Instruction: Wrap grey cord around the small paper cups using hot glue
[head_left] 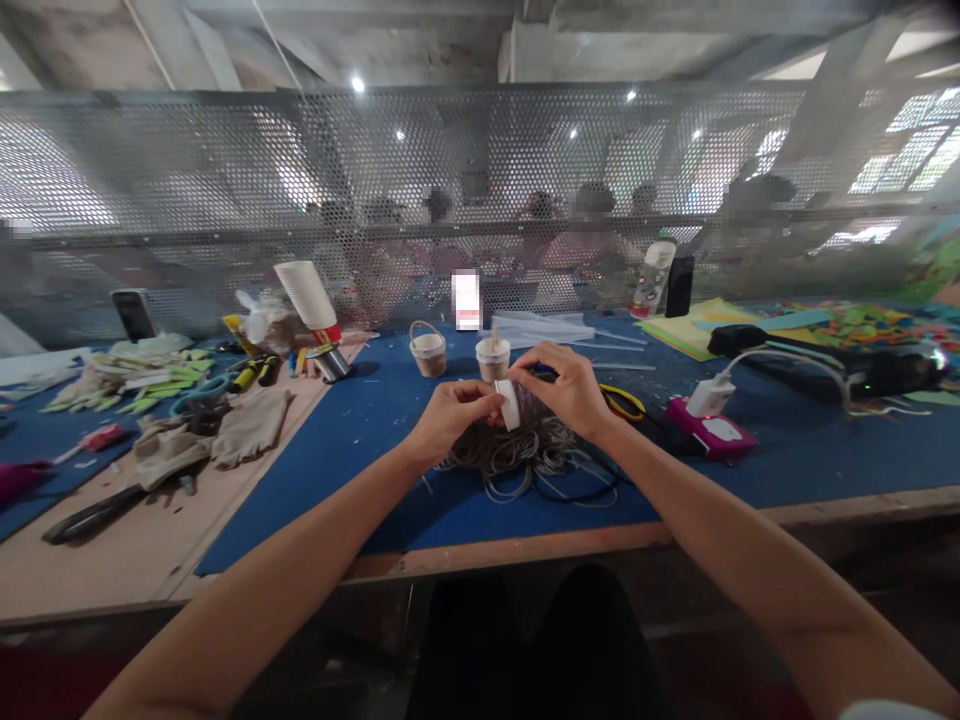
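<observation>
My left hand (pixel 450 415) grips a small white paper cup (pixel 509 404) by its rim, fingers closed on it. The cup is tilted on its side, and its body, partly hidden behind my fingers, looks grey-brown and wrapped. At the cup's upper right, my right hand (pixel 566 385) is closed in a pinch; what lies between its fingertips is too small to tell. Below both hands a loose tangle of grey-brown cord (pixel 517 455) spreads over the blue mat (pixel 337 500). Just behind them stand a cord-wrapped cup with a looped handle (pixel 429 357) and another wrapped cup (pixel 493 357).
Yellow-handled pliers (pixel 624 402) and a pink box with a white charger (pixel 711 428) are on the right. Stacked paper cups (pixel 307 297), gloves (pixel 251 425) and black-handled scissors (pixel 94 515) lie left. A perforated metal screen (pixel 510 150) rises behind, with people beyond it.
</observation>
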